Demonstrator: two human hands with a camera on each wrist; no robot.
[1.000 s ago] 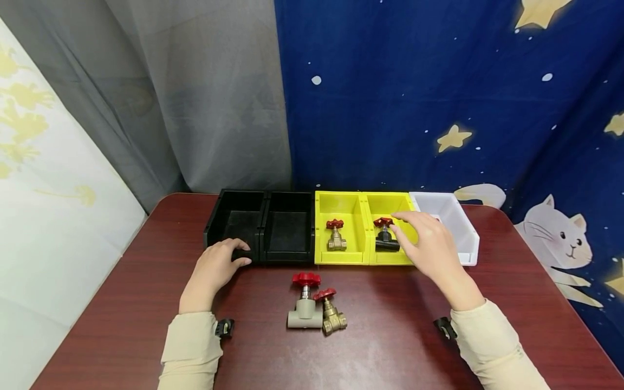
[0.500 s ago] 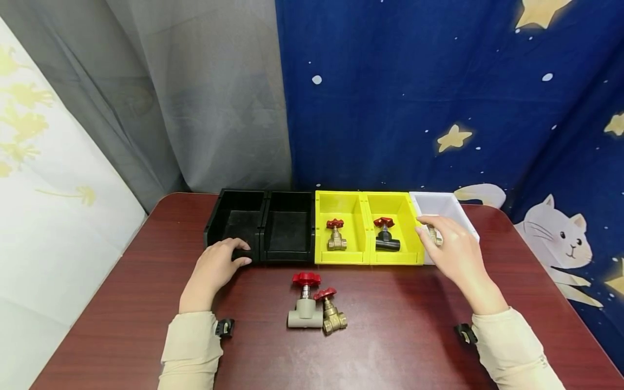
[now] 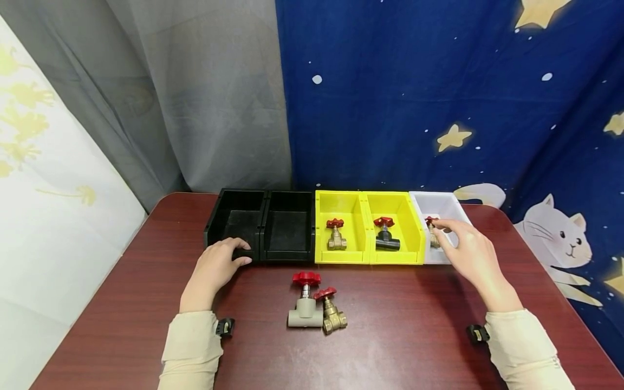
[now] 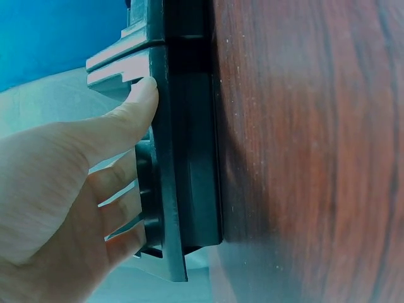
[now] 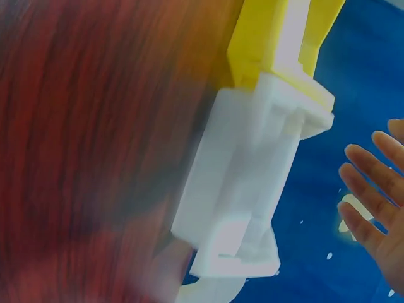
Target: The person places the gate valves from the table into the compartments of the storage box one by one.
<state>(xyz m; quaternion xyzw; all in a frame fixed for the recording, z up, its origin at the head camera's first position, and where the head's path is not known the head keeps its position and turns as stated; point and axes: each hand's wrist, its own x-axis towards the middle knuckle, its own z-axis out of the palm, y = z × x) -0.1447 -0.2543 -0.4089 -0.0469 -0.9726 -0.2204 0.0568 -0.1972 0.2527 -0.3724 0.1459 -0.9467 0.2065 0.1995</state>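
My left hand (image 3: 218, 269) grips the front rim of the leftmost black bin (image 3: 239, 216). In the left wrist view the thumb presses the lip of that black bin (image 4: 189, 151), with the other fingers behind it. My right hand (image 3: 465, 249) is over the white bin (image 3: 436, 201), fingers spread in the right wrist view. A brass valve with a red handwheel (image 3: 433, 238) shows in the white bin, partly behind the fingertips. On the table in front of the bins stand a grey tee valve (image 3: 305, 311) and another brass valve (image 3: 333, 318), side by side.
The bins stand in one row at the table's back edge. A second black bin (image 3: 288, 225) adjoins the first. One yellow bin (image 3: 341, 201) holds a brass valve (image 3: 337, 239); the other yellow bin (image 3: 390, 203) holds a black tee valve (image 3: 387, 241). Curtains (image 3: 370, 108) hang behind.
My right hand has moved right, from over the right yellow bin to over the white bin, bringing the brass valve there into view. My left hand stays on the black bin.
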